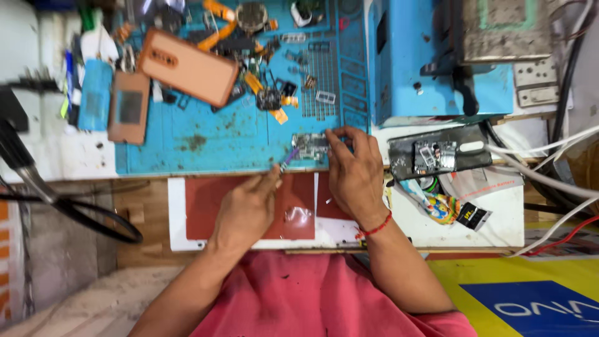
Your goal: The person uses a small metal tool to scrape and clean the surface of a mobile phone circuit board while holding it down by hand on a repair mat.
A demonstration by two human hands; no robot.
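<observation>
Salmon phone back cover (187,67) upper left on blue work mat (187,146), left hand (246,209) pinching purple-handled tool (289,156), tip toward small circuit board (310,146) at mat's near edge, right hand (354,171) fingertips pressing board flat, blue machine (405,56) at right.

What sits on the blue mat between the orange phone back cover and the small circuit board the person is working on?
In the head view, between the orange phone back cover and the small circuit board lie loose parts: a small black module with orange flex ribbons on the blue mat.
</observation>
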